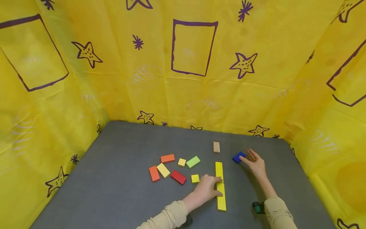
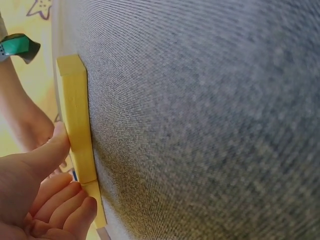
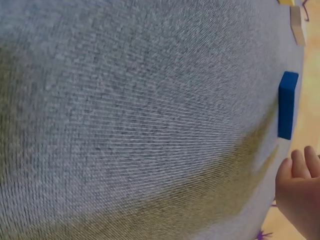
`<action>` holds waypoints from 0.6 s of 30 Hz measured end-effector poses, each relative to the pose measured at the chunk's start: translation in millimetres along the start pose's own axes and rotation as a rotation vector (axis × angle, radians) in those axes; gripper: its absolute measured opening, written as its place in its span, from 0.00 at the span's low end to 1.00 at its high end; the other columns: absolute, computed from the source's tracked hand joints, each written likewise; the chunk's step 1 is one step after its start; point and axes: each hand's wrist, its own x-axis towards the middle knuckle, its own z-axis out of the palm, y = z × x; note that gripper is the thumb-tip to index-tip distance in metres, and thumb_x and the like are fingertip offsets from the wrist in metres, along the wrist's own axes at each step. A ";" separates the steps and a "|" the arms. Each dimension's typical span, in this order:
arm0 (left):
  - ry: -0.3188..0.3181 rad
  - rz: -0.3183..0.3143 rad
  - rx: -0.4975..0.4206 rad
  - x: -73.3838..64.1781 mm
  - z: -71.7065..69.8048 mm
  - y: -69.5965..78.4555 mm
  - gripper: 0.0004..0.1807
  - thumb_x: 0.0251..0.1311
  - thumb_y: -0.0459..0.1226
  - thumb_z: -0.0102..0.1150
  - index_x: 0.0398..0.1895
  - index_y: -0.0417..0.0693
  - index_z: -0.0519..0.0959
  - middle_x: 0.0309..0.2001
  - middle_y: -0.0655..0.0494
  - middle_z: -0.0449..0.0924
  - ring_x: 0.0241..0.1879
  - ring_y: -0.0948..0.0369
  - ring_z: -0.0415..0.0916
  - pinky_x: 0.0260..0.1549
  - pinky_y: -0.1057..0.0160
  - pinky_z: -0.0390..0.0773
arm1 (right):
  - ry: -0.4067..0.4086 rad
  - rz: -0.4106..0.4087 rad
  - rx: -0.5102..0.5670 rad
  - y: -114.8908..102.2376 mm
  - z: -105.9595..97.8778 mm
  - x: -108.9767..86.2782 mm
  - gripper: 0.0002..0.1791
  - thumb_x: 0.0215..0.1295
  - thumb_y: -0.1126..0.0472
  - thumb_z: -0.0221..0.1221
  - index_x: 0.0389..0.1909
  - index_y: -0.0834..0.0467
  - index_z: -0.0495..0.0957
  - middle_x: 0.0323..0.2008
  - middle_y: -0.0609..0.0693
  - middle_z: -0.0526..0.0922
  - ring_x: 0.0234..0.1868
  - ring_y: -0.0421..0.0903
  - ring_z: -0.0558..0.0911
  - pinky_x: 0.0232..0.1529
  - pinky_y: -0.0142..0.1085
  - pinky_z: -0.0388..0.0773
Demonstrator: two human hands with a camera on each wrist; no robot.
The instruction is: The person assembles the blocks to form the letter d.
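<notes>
Two long yellow blocks lie end to end on the dark mat, a far one (image 1: pixel 218 168) and a near one (image 1: pixel 221 203). My left hand (image 1: pixel 204 189) rests over them where they meet. Its thumb (image 2: pixel 52 150) touches the top edge of the near block, and its other fingers lie at the far block. My right hand (image 1: pixel 256 165) is beside a blue block (image 1: pixel 236 158), fingers spread and thumb overlapping the block's near edge. In the right wrist view, a small gap shows between the blue block (image 3: pixel 287 107) and the fingertips.
Left of the yellow blocks lie a small yellow block (image 1: pixel 195 178), a red block (image 1: pixel 178 177), a green block (image 1: pixel 193 162), orange blocks (image 1: pixel 167 158) and pale yellow blocks (image 1: pixel 163 170). A plain wooden block (image 1: pixel 216 147) lies farther back. Yellow cloth (image 1: pixel 188 101) walls the mat.
</notes>
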 end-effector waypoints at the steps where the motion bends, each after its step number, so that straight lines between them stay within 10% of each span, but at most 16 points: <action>1: -0.001 -0.004 -0.004 -0.1 0.2 -0.1 0.24 0.44 0.42 0.74 0.47 0.50 0.83 0.47 0.61 0.84 0.47 0.62 0.79 0.48 0.67 0.75 | -0.007 0.005 -0.009 1.9 -0.1 0.8 0.46 0.63 0.53 0.61 0.74 0.61 0.45 0.73 0.60 0.53 0.73 0.57 0.55 0.69 0.48 0.56; 18: -0.014 -0.011 -0.020 -0.1 -0.1 0.9 0.25 0.45 0.42 0.74 0.50 0.49 0.82 0.49 0.61 0.83 0.49 0.65 0.78 0.48 0.69 0.76 | 0.020 -0.049 -0.139 22.3 9.3 5.7 0.46 0.58 0.60 0.65 0.72 0.65 0.50 0.71 0.65 0.56 0.72 0.60 0.55 0.70 0.50 0.55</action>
